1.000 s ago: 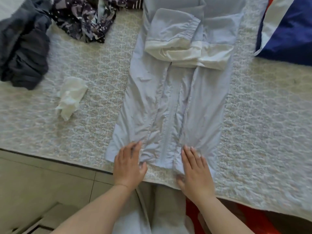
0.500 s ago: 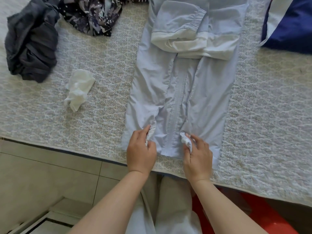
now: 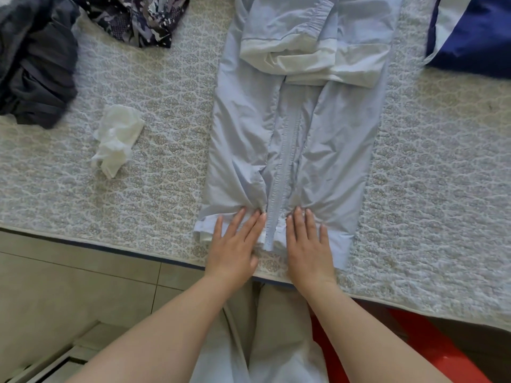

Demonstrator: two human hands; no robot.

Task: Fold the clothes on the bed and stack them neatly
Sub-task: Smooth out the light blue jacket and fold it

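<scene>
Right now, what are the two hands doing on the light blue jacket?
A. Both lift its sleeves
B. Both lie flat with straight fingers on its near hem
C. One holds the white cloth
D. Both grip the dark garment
B: the left hand and right hand lie flat beside the zipper, on the light blue jacket's near hem.

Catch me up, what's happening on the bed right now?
A person is folding a pale blue jacket laid lengthwise on the bed. Its sleeves are already folded in near the top. The left hand and right hand press flat on the hem, either side of the zipper. A dark grey garment, a patterned one and a crumpled white cloth lie unfolded to the left.
</scene>
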